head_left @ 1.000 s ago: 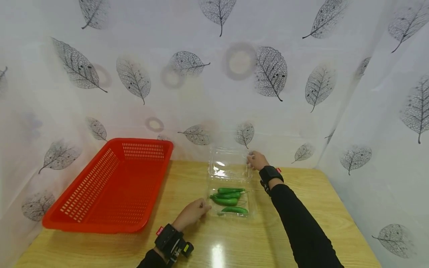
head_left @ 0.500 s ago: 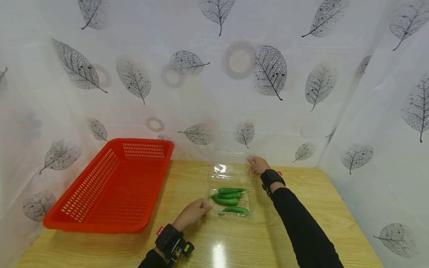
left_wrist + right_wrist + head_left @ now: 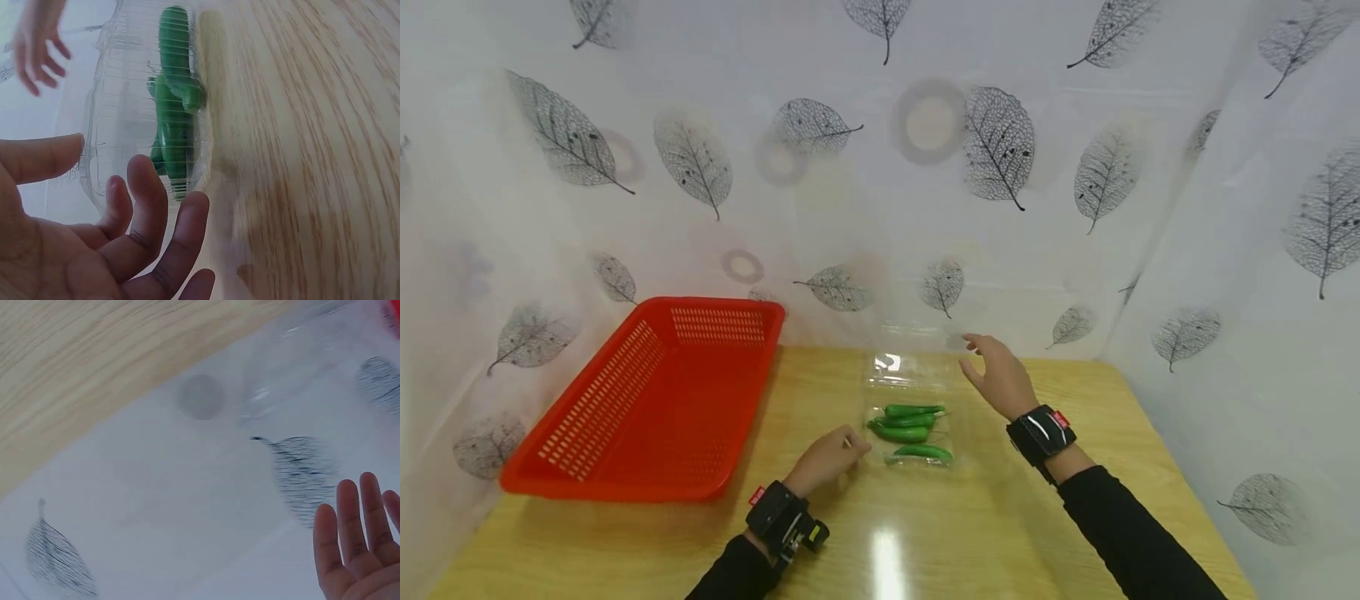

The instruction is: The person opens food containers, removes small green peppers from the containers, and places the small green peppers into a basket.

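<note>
A clear plastic clamshell box (image 3: 957, 421) lies on the table with its lid (image 3: 913, 368) hinged back towards the wall covering. Several green peppers (image 3: 902, 434) rest inside its base, also seen as green peppers (image 3: 173, 125) through the clear wall in the left wrist view. At the box's left edge, my left hand (image 3: 829, 460) has its thumb on the rim and its bent fingers by the side wall. My right hand (image 3: 1000, 379) is just right of the lid, holding nothing, its fingers fairly straight and the thumb spread away.
A red plastic basket (image 3: 662, 417) with slotted walls stands on the left of the wooden table (image 3: 1037, 517). White covering with a leaf print (image 3: 1000, 150) hangs behind the table and along both sides.
My right hand has let go of the lid's right edge and drawn back to the right, its fingers spreading. The lid stays folded back. My left hand keeps its place.
</note>
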`<state>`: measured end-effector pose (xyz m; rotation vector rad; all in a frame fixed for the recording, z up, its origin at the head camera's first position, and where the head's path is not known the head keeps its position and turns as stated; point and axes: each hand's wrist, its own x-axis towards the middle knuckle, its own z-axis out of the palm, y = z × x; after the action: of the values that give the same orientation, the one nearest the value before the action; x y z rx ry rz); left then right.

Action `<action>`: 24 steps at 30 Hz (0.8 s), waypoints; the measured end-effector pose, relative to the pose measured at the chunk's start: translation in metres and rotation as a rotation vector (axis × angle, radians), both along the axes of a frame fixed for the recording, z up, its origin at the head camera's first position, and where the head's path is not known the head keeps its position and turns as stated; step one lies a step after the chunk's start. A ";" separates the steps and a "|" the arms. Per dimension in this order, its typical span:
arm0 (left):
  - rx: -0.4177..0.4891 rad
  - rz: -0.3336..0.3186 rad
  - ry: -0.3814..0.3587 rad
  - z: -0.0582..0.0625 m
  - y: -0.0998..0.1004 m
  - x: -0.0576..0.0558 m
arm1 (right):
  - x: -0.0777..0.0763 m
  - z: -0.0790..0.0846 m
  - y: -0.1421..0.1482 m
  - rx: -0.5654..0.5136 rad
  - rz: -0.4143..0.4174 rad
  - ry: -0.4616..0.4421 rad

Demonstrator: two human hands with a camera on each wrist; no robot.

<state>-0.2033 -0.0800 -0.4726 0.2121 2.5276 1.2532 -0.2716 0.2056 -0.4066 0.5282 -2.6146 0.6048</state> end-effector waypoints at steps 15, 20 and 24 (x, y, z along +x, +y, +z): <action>-0.252 0.047 0.270 0.033 0.007 0.015 | 0.088 -0.045 -0.016 0.176 0.266 0.117; -0.279 -0.120 0.379 0.067 0.014 0.035 | 0.098 -0.053 -0.014 0.198 0.285 0.071; -0.333 -0.317 0.474 0.085 0.021 0.034 | 0.104 -0.053 -0.013 0.196 0.283 0.063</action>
<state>-0.1693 -0.0592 -0.3877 0.8790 2.8850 0.7065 -0.1676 0.1930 -0.4598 0.9735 -2.5729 0.4075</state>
